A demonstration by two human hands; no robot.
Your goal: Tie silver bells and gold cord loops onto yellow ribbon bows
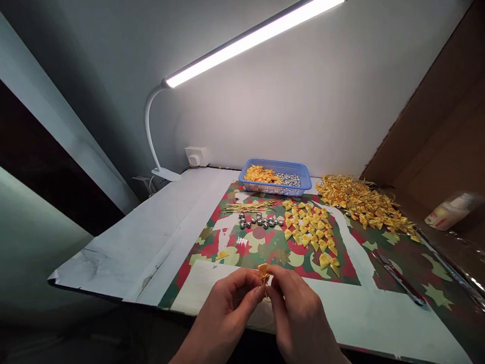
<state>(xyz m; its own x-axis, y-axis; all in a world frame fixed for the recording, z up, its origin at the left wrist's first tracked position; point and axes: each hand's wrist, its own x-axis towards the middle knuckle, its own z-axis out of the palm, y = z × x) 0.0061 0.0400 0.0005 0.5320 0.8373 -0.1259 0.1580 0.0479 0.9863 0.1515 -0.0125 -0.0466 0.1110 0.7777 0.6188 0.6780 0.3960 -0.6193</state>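
Close to the table's front edge, my left hand (pixel 239 298) and my right hand (pixel 293 298) meet around one small yellow ribbon bow (pixel 262 270). Both are closed, pinching it with thumbs and fingertips. A thin gold cord loops below the bow between my thumbs; whether a bell sits there is hidden by my fingers. Just beyond my hands, loose yellow bows (pixel 308 225) lie in rough rows on the patterned sheet. To their left are several silver jingle bells (pixel 261 221), with a bundle of gold cords (pixel 248 207) behind them.
A blue basket (pixel 275 192) with yellow bows and silver bells stands at the back. Right of it lies a pile of corded gold bows (pixel 364 199). Tweezers (pixel 399 279) and a white bottle (pixel 449 212) are at the right. A lamp (pixel 150 131) stands back left.
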